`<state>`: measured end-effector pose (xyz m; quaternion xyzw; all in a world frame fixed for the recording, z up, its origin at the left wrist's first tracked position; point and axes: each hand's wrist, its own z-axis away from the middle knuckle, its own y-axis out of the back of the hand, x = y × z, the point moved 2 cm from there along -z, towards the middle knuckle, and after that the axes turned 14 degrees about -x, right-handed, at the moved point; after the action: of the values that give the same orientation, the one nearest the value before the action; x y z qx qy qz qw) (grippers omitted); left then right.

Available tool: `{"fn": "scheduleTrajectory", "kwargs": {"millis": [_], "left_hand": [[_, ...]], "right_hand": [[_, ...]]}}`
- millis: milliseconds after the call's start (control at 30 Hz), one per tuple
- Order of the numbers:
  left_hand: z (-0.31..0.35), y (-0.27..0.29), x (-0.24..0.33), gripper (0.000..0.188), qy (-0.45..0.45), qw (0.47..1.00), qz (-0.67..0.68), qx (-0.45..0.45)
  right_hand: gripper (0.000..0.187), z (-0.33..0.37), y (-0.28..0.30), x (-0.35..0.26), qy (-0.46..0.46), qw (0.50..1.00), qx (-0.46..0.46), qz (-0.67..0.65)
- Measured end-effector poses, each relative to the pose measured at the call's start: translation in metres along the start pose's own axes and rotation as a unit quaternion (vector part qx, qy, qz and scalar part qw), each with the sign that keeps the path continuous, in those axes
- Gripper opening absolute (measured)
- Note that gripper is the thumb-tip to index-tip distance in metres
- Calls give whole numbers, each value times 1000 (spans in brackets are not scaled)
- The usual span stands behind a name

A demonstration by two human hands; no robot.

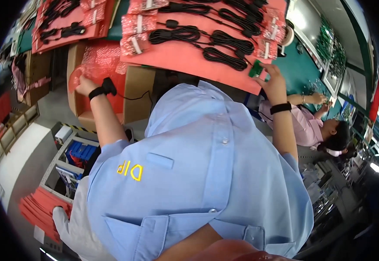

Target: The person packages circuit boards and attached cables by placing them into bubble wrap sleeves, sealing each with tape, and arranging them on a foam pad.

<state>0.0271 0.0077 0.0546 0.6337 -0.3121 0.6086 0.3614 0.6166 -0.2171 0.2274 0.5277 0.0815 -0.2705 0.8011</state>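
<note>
My left hand is at the left, closed on the edge of a translucent pink bubble bag, above an opened cardboard box. Over the right front corner of a pink sheet, my right hand pinches a small green circuit board between thumb and fingers. A coiled black cable lies close to the board; whether the two are joined I cannot make out. Other coiled black cables rest on the sheet, with pink bubble-wrapped pieces along its left and right sides.
More bubble wrap lies in the box. A second pink sheet with cables is at the far left. To the right, a co-worker in pink works at the green tabletop. A roll of tape stands beside the sheet.
</note>
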Motion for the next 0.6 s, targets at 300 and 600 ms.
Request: {"fn": "scheduleTrajectory", "kwargs": {"millis": [300, 600], "left_hand": [[145, -186, 208, 34, 72, 843, 293, -445], [360, -286, 189, 33, 394, 373, 83, -836]], "right_hand": [[68, 2, -19, 27, -2, 997, 51, 65], [54, -30, 46, 38, 126, 990, 57, -2]]}}
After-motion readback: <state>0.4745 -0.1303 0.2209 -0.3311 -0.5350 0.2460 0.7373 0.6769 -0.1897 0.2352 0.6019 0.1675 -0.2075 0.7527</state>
